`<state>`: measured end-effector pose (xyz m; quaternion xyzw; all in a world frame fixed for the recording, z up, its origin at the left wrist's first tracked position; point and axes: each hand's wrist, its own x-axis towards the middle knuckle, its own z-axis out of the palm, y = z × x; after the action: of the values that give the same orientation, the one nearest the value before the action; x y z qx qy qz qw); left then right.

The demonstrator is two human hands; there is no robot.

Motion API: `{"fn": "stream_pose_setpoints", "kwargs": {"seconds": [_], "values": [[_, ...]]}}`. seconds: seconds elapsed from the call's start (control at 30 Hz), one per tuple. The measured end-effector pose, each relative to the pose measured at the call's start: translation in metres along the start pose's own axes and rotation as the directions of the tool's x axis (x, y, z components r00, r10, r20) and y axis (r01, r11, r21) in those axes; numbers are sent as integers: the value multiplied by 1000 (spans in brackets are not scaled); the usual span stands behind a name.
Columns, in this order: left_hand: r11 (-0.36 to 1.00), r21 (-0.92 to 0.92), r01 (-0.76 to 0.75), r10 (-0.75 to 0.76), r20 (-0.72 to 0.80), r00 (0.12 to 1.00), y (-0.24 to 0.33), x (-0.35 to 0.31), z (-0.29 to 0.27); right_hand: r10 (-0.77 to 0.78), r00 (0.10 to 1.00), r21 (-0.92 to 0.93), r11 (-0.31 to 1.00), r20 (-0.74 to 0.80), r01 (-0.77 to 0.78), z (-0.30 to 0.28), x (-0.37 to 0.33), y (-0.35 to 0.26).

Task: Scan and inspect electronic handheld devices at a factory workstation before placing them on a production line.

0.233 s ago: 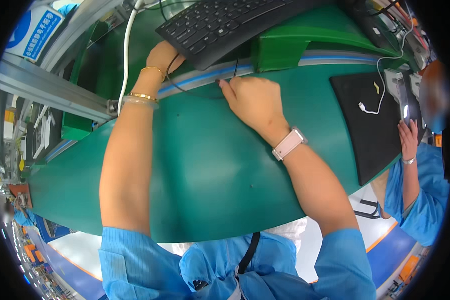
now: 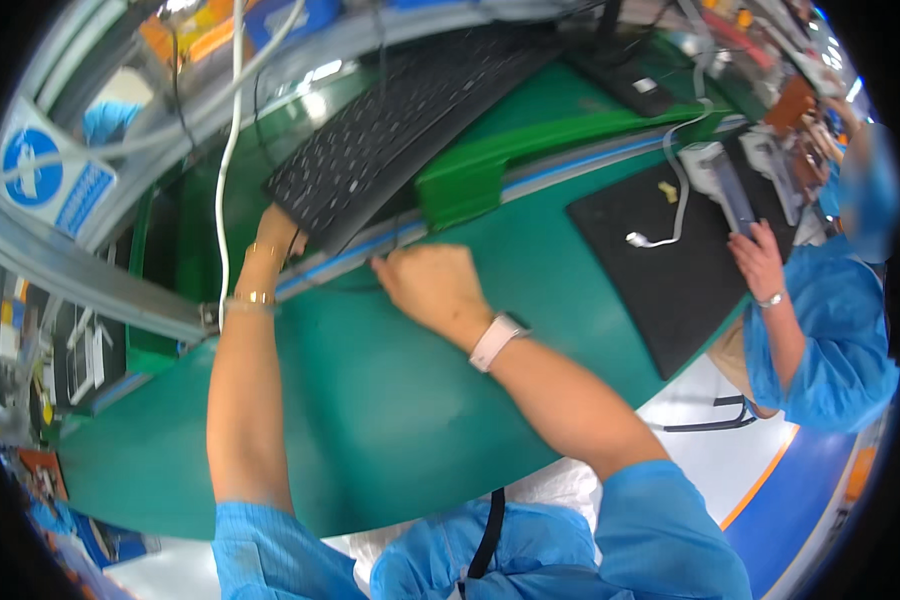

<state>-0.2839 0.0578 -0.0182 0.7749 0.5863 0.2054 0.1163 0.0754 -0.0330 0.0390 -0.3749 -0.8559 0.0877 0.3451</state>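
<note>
A black keyboard [image 2: 370, 140] lies tilted over the raised back of the green-topped table [image 2: 370, 440]. My left hand [image 2: 280, 232] reaches to the keyboard's near left corner, its fingertips hidden under or behind it. Lower and to the right, my right hand [image 2: 435, 285] is closed just above the table, thumb toward the left. A thin black cable [image 2: 345, 290] runs from near my left hand to the right hand's fingers, which appear to pinch it.
A green raised shelf [image 2: 465, 195] edges the table's back. A metal beam [image 2: 100, 265] and hanging white cable [image 2: 226, 190] stand left. On the right, a black mat [image 2: 625, 260] bears a white plug [image 2: 637, 240]; a co-worker's hand [image 2: 760, 262] touches a grey device there.
The whole view has shifted and turned, so both hands and the keyboard appear lower and farther left. The hands keep nearly the same pose.
</note>
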Motion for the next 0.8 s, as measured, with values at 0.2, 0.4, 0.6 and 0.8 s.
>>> {"fn": "stream_pose_setpoints", "kwargs": {"seconds": [0.2,0.4,0.6,0.8], "values": [[984,-158,-85,82,-24,996,142,1,35,69,997,-60,996,-46,-71,-9,-24,47],[986,94,-136,127,98,987,171,-75,42,65,998,-29,997,-12,-65,-9,-20,39],[895,442,53,-23,-73,997,254,-119,74,92,995,-46,995,34,-90,-13,-26,46],[924,379,50,7,-147,989,262,-128,72,87,995,-87,993,50,-83,-12,-26,46]]}}
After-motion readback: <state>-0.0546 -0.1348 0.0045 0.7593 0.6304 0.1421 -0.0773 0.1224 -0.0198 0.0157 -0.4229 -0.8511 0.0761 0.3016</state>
